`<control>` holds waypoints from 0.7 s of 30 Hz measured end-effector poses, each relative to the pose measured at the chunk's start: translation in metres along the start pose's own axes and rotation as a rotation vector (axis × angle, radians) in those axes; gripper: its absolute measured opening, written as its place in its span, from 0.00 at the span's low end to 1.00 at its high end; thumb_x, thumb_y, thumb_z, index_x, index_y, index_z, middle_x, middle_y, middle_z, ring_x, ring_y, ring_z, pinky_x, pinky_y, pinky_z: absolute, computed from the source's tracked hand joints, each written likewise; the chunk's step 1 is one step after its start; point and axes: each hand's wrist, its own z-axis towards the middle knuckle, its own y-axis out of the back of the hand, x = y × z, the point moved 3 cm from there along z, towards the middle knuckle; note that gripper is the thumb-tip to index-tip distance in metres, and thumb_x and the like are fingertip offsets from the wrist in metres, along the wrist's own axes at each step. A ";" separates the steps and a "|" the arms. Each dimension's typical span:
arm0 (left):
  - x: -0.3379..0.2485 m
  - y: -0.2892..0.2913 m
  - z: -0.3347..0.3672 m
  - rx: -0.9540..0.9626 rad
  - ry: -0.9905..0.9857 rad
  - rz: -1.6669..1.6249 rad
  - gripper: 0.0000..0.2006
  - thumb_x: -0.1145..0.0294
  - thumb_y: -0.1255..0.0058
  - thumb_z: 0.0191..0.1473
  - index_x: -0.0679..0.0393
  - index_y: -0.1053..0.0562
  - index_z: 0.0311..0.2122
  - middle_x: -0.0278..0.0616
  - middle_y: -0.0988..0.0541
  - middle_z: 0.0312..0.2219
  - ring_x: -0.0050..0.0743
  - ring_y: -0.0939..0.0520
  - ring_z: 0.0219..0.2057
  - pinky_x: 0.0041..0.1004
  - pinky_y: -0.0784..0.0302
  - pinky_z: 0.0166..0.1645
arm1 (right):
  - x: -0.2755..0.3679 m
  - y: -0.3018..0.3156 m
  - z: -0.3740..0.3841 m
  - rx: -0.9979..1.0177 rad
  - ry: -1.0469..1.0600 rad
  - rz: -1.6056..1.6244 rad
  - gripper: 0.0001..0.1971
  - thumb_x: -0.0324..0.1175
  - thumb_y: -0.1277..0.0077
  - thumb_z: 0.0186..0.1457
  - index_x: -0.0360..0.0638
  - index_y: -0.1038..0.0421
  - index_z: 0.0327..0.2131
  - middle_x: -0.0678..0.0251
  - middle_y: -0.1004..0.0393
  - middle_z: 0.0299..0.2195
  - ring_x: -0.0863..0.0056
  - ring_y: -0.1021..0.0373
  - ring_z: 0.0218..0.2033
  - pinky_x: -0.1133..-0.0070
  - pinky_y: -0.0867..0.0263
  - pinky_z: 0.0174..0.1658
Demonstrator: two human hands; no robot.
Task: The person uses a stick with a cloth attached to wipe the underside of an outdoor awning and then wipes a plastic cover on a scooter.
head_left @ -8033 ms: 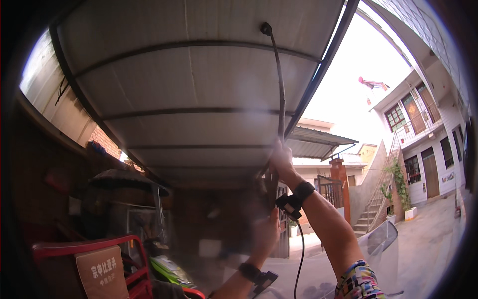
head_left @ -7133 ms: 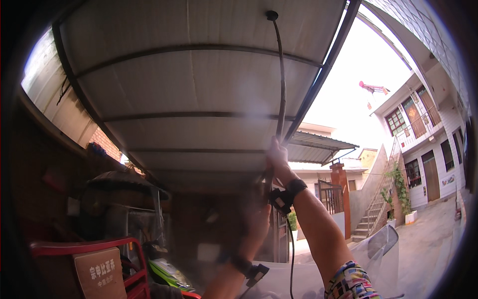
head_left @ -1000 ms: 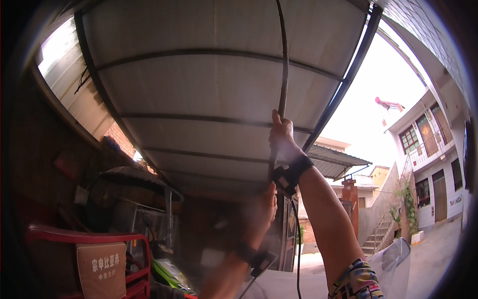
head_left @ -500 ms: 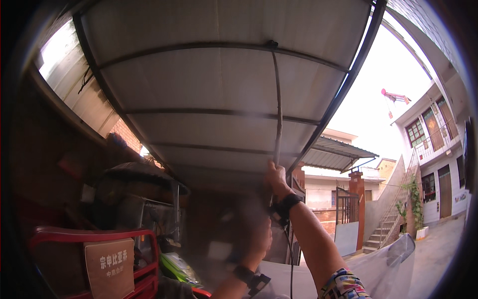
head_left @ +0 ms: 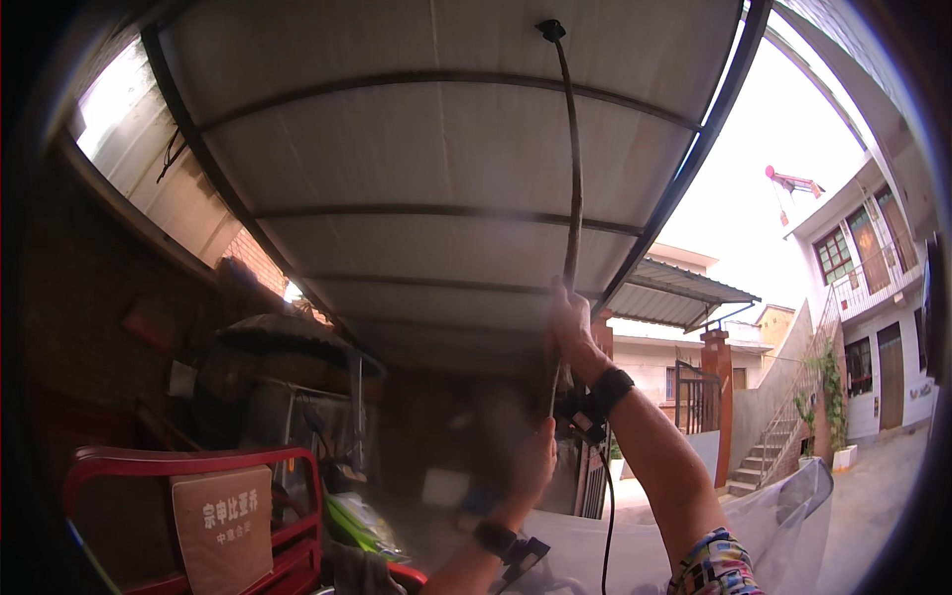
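A long, thin wooden-looking pole [head_left: 575,169] rises from my hands toward the pale underside of the roof [head_left: 347,149]. At its top end is a small dark piece [head_left: 550,31], at or just below a roof panel. My right hand [head_left: 571,322] is wrapped round the pole, with the arm stretched upward. Lower down, my left hand [head_left: 535,461] is closed round the pole's lower part, its outline slightly blurred. Each wrist wears a dark band with a small black device, and a black cable [head_left: 609,506] hangs beside the right forearm.
Dark metal bars [head_left: 446,211] cross the roof. At lower left is a red metal frame [head_left: 188,454] with a brown panel [head_left: 223,526]; a bulky covered thing [head_left: 288,347] stands behind it. Clear plastic sheeting [head_left: 734,526] lies at lower right, before stairs [head_left: 764,446] and houses.
The pole's dark top end has moved from a cross bar to a nearer roof panel. Both hands have shifted slightly up and to the right, still gripping the pole.
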 end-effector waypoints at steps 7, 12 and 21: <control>0.018 -0.008 0.037 0.310 0.869 -0.603 0.30 0.45 0.71 0.52 0.55 0.40 0.06 0.32 0.43 0.02 0.22 0.41 0.04 0.26 0.47 0.12 | 0.012 -0.015 0.039 -0.139 0.127 -0.091 0.27 0.51 0.60 0.47 0.28 0.36 0.18 0.56 0.36 0.13 0.67 0.36 0.17 0.71 0.40 0.23; 0.065 -0.013 0.004 0.257 0.965 -0.523 0.27 0.48 0.65 0.51 0.56 0.39 0.08 0.34 0.42 0.02 0.23 0.39 0.04 0.27 0.45 0.11 | 0.011 -0.059 0.018 -0.030 0.085 -0.071 0.23 0.50 0.60 0.49 0.36 0.40 0.17 0.70 0.42 0.09 0.80 0.44 0.10 0.79 0.47 0.13; 0.083 -0.005 -0.031 0.096 0.127 0.147 0.12 0.65 0.67 0.53 0.57 0.34 0.23 0.46 0.33 0.13 0.43 0.33 0.16 0.38 0.38 0.22 | -0.074 -0.088 0.024 -0.013 -0.069 -0.037 0.23 0.49 0.59 0.48 0.31 0.37 0.21 0.59 0.36 0.14 0.70 0.37 0.15 0.74 0.43 0.20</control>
